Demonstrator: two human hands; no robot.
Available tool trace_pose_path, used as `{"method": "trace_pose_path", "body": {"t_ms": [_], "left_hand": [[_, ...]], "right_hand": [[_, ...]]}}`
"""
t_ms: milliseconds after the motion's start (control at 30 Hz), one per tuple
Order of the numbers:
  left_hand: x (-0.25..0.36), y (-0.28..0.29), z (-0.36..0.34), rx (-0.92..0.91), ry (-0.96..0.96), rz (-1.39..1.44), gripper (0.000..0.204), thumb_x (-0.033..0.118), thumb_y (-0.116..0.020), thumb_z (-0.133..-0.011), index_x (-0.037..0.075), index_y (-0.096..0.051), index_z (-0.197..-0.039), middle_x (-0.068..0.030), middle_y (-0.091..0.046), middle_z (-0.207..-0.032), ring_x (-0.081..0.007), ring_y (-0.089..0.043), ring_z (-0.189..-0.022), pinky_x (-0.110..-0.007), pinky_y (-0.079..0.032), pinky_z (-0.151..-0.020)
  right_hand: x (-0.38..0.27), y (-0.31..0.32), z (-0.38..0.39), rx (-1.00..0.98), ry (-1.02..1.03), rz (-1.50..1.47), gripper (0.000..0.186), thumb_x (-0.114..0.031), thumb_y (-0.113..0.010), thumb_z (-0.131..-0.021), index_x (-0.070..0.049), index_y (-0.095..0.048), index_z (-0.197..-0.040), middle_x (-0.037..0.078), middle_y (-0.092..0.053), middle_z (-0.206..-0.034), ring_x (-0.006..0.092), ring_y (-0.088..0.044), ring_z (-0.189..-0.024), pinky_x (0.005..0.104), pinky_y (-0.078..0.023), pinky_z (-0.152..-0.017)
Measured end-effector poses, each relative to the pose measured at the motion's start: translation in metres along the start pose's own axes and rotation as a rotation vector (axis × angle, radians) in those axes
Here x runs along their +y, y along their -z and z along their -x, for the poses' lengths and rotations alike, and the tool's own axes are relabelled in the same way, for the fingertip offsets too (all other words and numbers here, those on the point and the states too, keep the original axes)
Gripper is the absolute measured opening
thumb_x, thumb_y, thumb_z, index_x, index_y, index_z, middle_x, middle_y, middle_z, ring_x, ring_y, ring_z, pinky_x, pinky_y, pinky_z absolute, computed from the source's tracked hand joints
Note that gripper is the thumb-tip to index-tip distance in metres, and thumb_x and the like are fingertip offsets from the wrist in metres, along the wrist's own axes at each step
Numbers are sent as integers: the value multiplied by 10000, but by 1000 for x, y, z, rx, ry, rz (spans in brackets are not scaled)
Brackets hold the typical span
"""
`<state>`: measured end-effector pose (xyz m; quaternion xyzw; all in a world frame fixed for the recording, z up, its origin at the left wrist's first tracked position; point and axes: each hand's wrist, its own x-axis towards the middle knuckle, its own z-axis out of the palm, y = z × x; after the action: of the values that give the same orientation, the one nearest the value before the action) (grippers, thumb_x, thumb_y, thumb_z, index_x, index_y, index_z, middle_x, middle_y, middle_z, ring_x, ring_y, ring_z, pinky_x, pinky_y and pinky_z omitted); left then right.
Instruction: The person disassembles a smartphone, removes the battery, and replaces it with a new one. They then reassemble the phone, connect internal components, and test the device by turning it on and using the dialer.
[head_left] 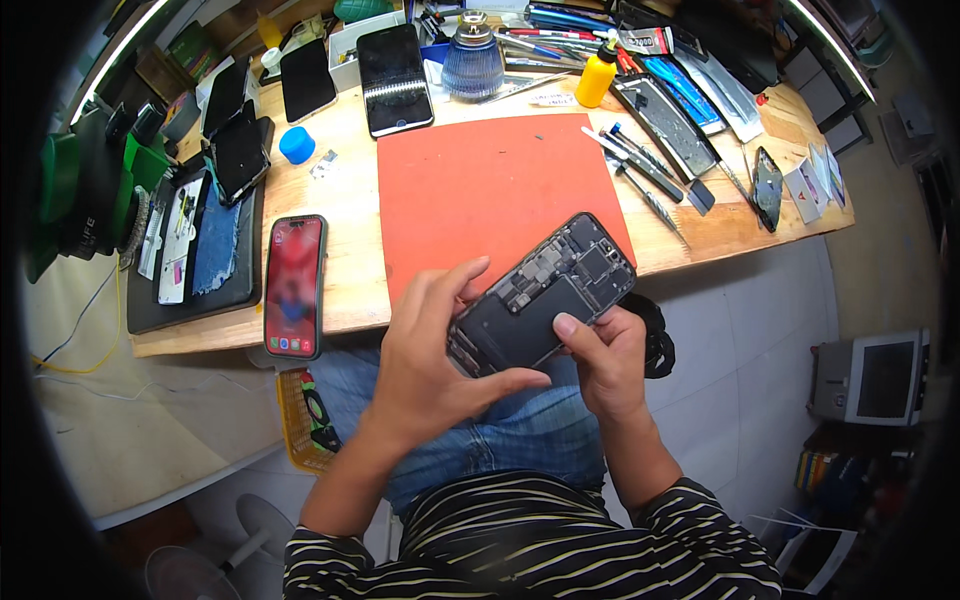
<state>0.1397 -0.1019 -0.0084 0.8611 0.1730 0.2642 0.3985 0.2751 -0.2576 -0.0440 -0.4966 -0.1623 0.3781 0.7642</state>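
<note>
An opened smartphone (535, 310) with its inside bared is tilted over the near edge of the orange-red mat (480, 190). Its dark battery and small circuit boards face up. My right hand (612, 365) grips it at the lower right edge, the thumb pressed on the battery and the fingers behind. Around the phone's lower left end is my left hand (420, 350), its thumb and forefinger spread wide apart. Whether its hidden fingers touch the phone, I cannot tell. Left of the mat lies another phone (295, 285) with a lit red screen.
Several dark phones, among them a large one (396, 80), line the back left. Toward the right are screwdrivers (645, 165), a yellow bottle (597, 75) and an empty phone frame (665, 125). A glass jar (473, 60) and blue cap (297, 145) stand on the wooden table (345, 210).
</note>
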Motion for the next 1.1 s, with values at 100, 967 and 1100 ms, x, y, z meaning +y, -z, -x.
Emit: {"method": "trace_pose_path", "body": {"t_ms": [100, 967, 1100], "left_hand": [[-1, 10, -4, -135, 359, 482, 440, 156, -809, -895, -55, -657, -1251, -56, -676, -1046, -105, -629, -953, -283, -528, -853], [-10, -8, 3, -213, 541, 987, 202, 101, -718, -1000, -66, -688, -1109, -61, -747, -950, -60, -679, -825, -213, -545, -732], [-9, -9, 9, -165, 529, 967, 198, 94, -725, -994, -69, -693, -1101, -73, -751, -943, -64, -681, -826, -212, -545, -727]], "right_hand": [[-6, 2, 4, -31, 18, 54, 238, -56, -738, -949, 76, -716, -1146, 103, -759, -1053, 114, -695, -912, 263, -561, -823], [-11, -2, 3, -34, 56, 44, 193, -88, -705, -991, 70, -753, -1090, 71, -766, -984, 85, -670, -888, 230, -530, -777], [-8, -2, 0, -45, 35, 35, 200, -95, -696, -1000, 77, -750, -1089, 77, -764, -996, 87, -670, -893, 231, -533, -787]]}}
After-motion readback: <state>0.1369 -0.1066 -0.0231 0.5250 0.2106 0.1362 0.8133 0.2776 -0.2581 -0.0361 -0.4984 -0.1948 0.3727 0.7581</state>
